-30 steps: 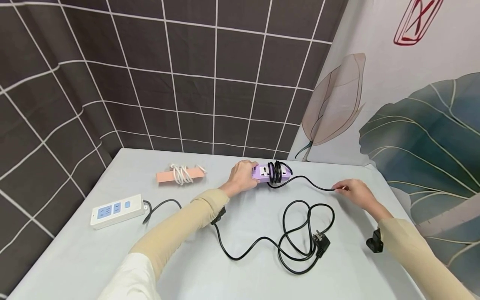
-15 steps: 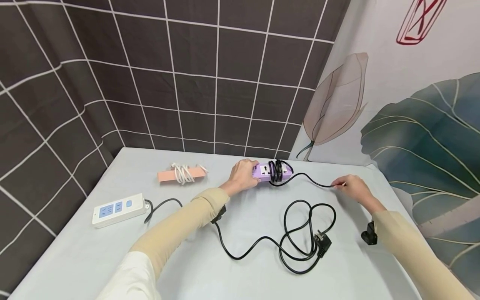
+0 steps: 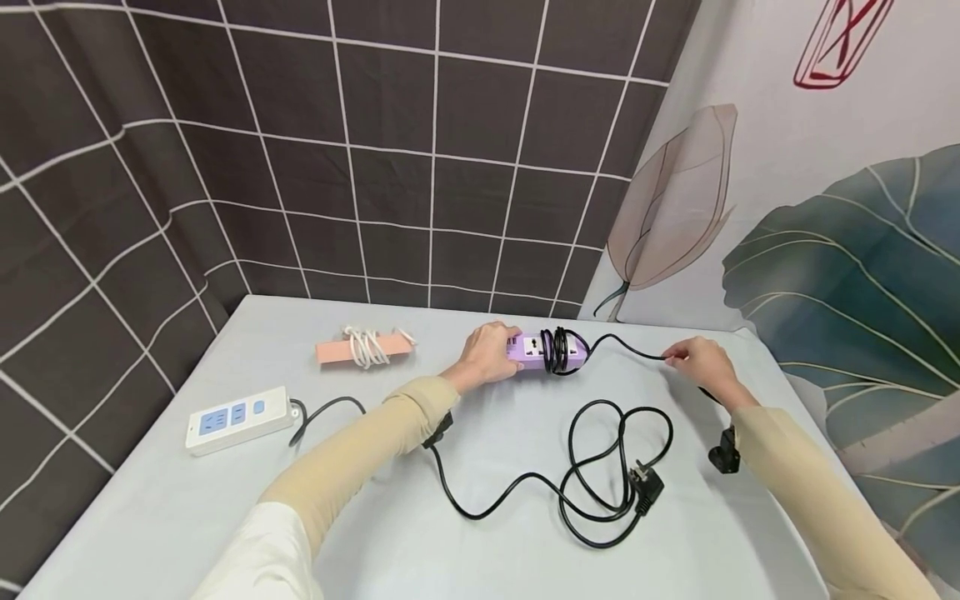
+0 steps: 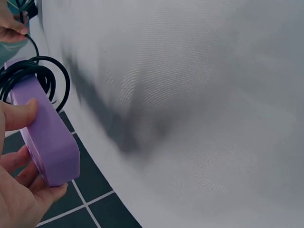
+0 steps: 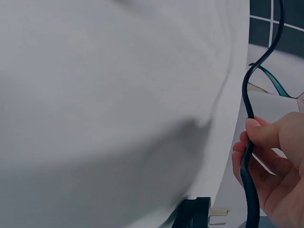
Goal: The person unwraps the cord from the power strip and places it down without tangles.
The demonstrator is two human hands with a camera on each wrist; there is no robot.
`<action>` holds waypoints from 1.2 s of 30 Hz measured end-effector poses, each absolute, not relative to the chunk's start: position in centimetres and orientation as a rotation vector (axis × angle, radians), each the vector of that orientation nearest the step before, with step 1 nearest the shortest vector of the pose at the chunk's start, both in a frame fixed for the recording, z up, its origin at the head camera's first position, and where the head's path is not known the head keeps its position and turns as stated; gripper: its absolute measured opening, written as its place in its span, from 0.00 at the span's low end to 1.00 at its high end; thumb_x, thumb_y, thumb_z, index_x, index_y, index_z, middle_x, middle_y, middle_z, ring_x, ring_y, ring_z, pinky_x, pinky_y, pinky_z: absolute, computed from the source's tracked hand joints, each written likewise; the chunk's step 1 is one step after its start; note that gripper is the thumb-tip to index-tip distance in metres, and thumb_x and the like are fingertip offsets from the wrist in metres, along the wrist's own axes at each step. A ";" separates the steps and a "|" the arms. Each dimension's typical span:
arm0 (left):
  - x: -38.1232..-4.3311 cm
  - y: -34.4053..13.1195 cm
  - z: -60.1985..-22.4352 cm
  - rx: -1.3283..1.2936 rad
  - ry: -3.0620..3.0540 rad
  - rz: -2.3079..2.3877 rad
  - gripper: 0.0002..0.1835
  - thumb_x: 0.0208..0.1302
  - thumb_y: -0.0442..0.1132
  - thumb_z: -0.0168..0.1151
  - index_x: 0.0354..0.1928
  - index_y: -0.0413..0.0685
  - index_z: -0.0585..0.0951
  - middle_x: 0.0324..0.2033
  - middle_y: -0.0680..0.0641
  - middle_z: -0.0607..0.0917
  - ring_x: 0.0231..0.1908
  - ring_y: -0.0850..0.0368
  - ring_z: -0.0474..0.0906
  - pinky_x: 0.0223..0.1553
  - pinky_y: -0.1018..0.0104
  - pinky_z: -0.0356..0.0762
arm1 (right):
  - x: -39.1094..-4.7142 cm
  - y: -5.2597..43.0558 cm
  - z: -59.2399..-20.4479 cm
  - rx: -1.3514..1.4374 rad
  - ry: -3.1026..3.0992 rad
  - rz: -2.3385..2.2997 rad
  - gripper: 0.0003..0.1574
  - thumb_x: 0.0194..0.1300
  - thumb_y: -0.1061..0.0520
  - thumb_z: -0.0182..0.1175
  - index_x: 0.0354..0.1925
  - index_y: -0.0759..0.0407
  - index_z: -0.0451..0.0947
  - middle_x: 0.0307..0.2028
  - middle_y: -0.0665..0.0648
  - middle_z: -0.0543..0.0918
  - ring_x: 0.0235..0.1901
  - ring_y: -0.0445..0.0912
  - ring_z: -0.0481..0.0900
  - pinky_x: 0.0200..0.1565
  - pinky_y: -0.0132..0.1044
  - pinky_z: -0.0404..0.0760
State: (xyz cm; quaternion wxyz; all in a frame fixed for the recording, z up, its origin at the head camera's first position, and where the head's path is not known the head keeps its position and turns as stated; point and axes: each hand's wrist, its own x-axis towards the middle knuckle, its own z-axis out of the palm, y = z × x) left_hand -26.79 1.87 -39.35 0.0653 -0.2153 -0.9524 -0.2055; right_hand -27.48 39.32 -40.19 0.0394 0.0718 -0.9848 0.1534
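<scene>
My left hand [image 3: 487, 353] grips the left end of a purple power strip [image 3: 530, 355] near the table's back edge. In the left wrist view, its thumb and fingers clasp the strip's sides [image 4: 53, 137]. Several turns of black cord [image 3: 556, 350] wrap around the strip's right half. From there the cord [image 3: 626, 343] arches to the right hand [image 3: 701, 365], which pinches it between thumb and fingertips above the table. In the right wrist view, the cord [image 5: 246, 95] runs through that pinch, and a black plug [image 5: 192, 213] with metal prongs shows at the bottom edge.
A pink power strip [image 3: 333, 352] wrapped in white cord lies at the back left. In front of it sits a white power strip [image 3: 238, 421] with blue sockets. Its black cord passes under the left forearm to loose loops and a black plug [image 3: 647, 487].
My right hand has moved up and slightly toward the back with the cord. The free cord arches higher, and the purple strip has shifted slightly. The left hand keeps its grip.
</scene>
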 end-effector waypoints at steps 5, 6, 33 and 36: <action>-26.8 1.9 -39.6 -0.700 -2.885 -0.588 0.30 0.47 0.44 0.74 0.56 0.50 0.80 0.41 0.45 0.85 0.38 0.54 0.79 0.41 0.63 0.78 | -27.9 39.2 -39.8 0.144 -2.977 0.501 0.13 0.62 0.61 0.57 0.38 0.69 0.84 0.34 0.67 0.86 0.28 0.52 0.79 0.26 0.35 0.69; -26.9 1.9 -39.7 -0.706 -2.886 -0.583 0.30 0.47 0.44 0.74 0.56 0.50 0.81 0.41 0.45 0.85 0.38 0.54 0.79 0.41 0.63 0.78 | -28.0 39.1 -39.6 0.138 -2.967 0.506 0.13 0.62 0.61 0.57 0.38 0.69 0.84 0.34 0.67 0.86 0.27 0.51 0.79 0.26 0.35 0.69; -27.2 2.0 -40.3 -0.714 -2.914 -0.568 0.30 0.46 0.43 0.74 0.55 0.49 0.81 0.41 0.45 0.85 0.40 0.54 0.79 0.41 0.63 0.78 | -28.4 38.1 -34.5 -0.106 -2.717 0.726 0.18 0.68 0.57 0.54 0.46 0.68 0.82 0.35 0.70 0.86 0.18 0.31 0.72 0.33 0.38 0.68; -27.2 2.0 -40.3 -0.714 -2.911 -0.561 0.29 0.46 0.44 0.74 0.55 0.50 0.81 0.41 0.45 0.85 0.39 0.54 0.79 0.41 0.63 0.78 | -28.2 38.3 -34.2 -0.113 -2.708 0.740 0.18 0.69 0.56 0.53 0.47 0.67 0.81 0.38 0.70 0.85 0.18 0.29 0.71 0.33 0.37 0.69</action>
